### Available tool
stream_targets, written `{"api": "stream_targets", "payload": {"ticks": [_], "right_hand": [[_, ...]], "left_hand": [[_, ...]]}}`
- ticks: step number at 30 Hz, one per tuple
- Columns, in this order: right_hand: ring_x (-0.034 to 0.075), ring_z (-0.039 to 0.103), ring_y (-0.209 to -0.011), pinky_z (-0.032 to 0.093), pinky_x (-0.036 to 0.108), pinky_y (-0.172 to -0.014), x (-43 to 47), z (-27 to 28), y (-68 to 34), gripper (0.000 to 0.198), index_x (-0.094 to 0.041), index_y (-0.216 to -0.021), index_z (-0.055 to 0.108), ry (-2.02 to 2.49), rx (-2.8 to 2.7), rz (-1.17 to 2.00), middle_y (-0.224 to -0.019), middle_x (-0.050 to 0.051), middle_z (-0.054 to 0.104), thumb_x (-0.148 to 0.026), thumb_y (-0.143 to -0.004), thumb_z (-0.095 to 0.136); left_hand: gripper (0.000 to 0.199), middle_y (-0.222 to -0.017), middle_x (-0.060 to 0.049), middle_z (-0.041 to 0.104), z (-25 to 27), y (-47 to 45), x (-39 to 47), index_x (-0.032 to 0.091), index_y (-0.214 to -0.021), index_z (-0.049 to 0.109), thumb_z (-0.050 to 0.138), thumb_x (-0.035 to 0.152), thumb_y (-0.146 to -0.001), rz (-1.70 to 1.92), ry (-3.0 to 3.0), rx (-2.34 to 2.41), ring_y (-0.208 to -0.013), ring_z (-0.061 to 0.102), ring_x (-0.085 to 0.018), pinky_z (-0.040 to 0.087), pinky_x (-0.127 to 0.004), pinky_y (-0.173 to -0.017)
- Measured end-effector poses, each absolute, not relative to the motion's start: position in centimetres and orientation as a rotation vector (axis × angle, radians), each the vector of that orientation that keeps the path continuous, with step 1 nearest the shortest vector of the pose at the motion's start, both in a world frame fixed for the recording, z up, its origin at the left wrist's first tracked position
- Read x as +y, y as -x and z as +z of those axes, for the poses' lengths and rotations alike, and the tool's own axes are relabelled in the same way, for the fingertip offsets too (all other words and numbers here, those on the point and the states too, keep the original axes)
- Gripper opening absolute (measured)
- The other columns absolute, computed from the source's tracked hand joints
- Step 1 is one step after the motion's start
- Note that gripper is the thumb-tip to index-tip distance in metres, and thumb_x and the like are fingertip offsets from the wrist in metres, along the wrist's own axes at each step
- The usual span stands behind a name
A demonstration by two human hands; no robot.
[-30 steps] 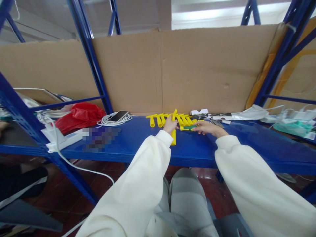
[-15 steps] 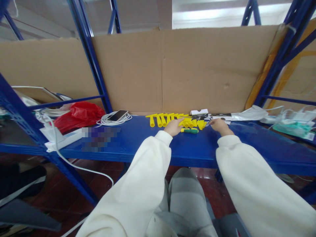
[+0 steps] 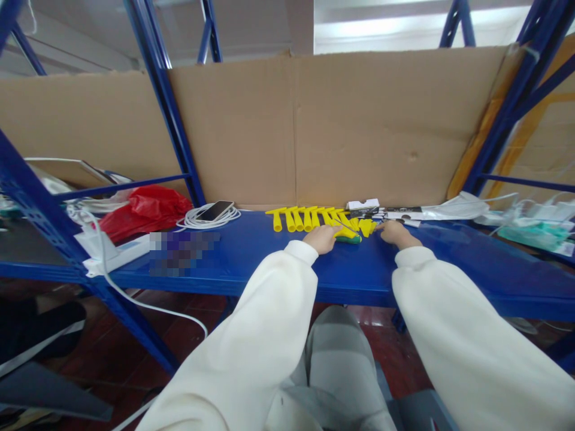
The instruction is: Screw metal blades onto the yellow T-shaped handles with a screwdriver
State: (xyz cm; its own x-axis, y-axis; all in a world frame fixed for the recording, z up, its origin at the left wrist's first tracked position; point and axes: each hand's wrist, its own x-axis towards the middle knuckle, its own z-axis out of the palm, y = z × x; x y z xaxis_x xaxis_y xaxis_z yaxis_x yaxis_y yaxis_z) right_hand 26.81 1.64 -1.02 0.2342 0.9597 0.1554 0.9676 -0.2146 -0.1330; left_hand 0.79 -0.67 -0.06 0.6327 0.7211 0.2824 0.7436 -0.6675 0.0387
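Note:
My left hand (image 3: pixel 321 239) is closed on a yellow plastic piece (image 3: pixel 344 233), held low over the shelf. Beneath it lies a screwdriver with a green and yellow handle (image 3: pixel 354 239), partly covered by the piece. My right hand (image 3: pixel 397 233) is closed at the right end of the yellow pieces, its fingertips near a small yellow part (image 3: pixel 367 228). Whatever those fingertips hold is too small to make out. Several T-shaped yellow plastic pieces with round, hollow ends (image 3: pixel 290 220) stretch in a row to the left, along the back of the blue shelf (image 3: pixel 260 257).
A phone (image 3: pixel 215 210) rests on a coiled white cable (image 3: pixel 186 223) at the left, beside a red plastic bag (image 3: pixel 146 209). Behind the row, a small white-and-black box (image 3: pixel 363 205) stands against the cardboard wall (image 3: pixel 359 131). Clear bags with green contents (image 3: pixel 532 235) lie far right.
My left hand has come nearer and slightly right, bringing a yellow piece out of the row over the screwdriver. My right hand has shifted slightly, staying by the row's right end.

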Motion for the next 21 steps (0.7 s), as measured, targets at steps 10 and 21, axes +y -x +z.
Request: {"api": "stream_targets", "payload": {"ticks": [10, 21], "right_hand": [[0.027, 0.071, -0.110, 0.054, 0.035, -0.094, 2.1, -1.5, -26.7, 0.031, -0.017, -0.109, 0.079, 2.241, -1.824, -0.105, -0.114, 0.018, 0.075, -0.020, -0.082, 0.065], [0.028, 0.071, -0.111, 0.054, 0.033, -0.092, 0.0, 0.3, -24.1, 0.031, -0.011, -0.110, 0.076, 2.312, -1.920, -0.156, -0.108, 0.022, 0.075, -0.011, -0.086, 0.057]], "left_hand": [[0.049, -0.143, -0.008, 0.064, -0.3, -0.8, -0.3, 0.024, -0.142, 0.059, 0.054, 0.016, -0.095, -0.513, 2.852, -1.225, -0.132, 0.059, -0.023, 0.046, -0.036, -0.112], [0.050, -0.143, -0.008, 0.063, -0.3, -0.8, -0.3, 0.024, -0.144, 0.057, 0.054, 0.017, -0.095, -0.475, 2.854, -1.244, -0.132, 0.059, -0.023, 0.045, -0.036, -0.113]]}}
